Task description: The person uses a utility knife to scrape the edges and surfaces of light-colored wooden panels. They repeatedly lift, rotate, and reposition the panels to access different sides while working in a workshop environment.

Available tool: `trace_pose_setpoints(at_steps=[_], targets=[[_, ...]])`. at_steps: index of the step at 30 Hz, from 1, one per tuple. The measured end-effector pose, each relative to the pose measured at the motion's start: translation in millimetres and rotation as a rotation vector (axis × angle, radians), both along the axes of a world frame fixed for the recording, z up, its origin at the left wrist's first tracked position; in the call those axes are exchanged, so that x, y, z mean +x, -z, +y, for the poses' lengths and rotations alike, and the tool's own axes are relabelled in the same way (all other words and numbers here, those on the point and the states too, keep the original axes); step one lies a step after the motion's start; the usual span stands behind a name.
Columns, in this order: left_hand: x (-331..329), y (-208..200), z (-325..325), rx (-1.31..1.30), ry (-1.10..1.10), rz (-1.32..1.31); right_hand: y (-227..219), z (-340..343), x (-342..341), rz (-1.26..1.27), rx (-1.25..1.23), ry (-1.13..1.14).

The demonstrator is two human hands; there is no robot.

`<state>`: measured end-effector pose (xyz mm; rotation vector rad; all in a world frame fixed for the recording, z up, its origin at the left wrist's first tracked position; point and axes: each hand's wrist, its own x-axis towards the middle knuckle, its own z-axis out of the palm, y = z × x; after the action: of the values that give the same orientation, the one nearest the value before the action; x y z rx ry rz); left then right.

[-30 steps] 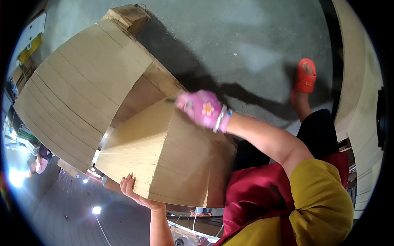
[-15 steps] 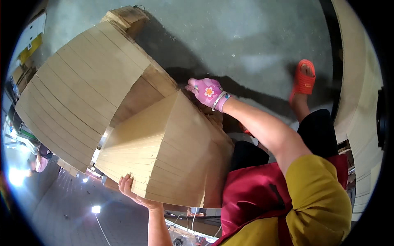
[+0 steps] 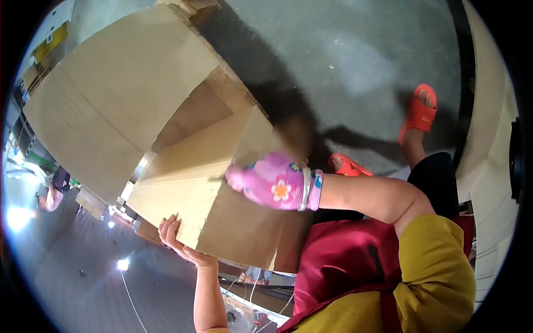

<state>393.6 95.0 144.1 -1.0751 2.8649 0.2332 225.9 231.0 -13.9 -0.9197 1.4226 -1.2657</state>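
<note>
A stack of brown cardboard sheets [image 3: 183, 172] stands in front of me, with thin lines running along its faces. My left hand [image 3: 183, 244], bare, has its fingers bent over the stack's near left corner. Over the right-hand face of the stack is my right hand [image 3: 272, 180], in a pink flowered glove with a pale band at the wrist. Its fingers are drawn together and smeared by motion. A thin dark tip shows beyond them at the stack's edge; what it belongs to cannot be made out.
A second, larger cardboard stack [image 3: 111, 100] stands beyond and to the left, touching or nearly touching the first. Grey floor [image 3: 355, 61] lies ahead, with my feet in red slippers [image 3: 420, 114]. Pale stacked boards [image 3: 494, 144] line the far right. Another person [image 3: 53, 197] is at the far left.
My right hand has come from the stack's far corner nearer to me, down across its right-hand face. My left hand keeps its place on the near corner. The view has shifted slightly.
</note>
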Motion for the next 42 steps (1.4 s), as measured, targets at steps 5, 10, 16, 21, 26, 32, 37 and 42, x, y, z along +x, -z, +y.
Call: trace_pose_setpoints(at_steps=[5,10,16,21,26,32,37,42], targets=[[-8,5,-7,0.018,0.063,0.030,7,-3,18,0.036,0.128,0.177],[-5,0,-3,0.042,0.094,0.042,-51,-3,27,-0.039,0.115,0.249],[2,8,-10,0.003,0.107,0.058,-127,-1,31,0.056,-0.001,0.105],[-14,4,0,0.030,0.084,0.082,-115,-1,21,0.037,0.115,0.012],[-6,4,1,0.010,0.049,0.070,-174,24,50,-0.050,-0.060,0.093],[-5,-1,-1,-0.049,0.100,0.051,-130,97,62,-0.548,0.353,0.434],[-4,1,-1,-0.057,0.090,0.055,-137,51,50,-0.652,0.258,0.465],[-6,2,1,-0.050,0.085,0.076,-131,11,44,-0.321,0.144,0.444]])
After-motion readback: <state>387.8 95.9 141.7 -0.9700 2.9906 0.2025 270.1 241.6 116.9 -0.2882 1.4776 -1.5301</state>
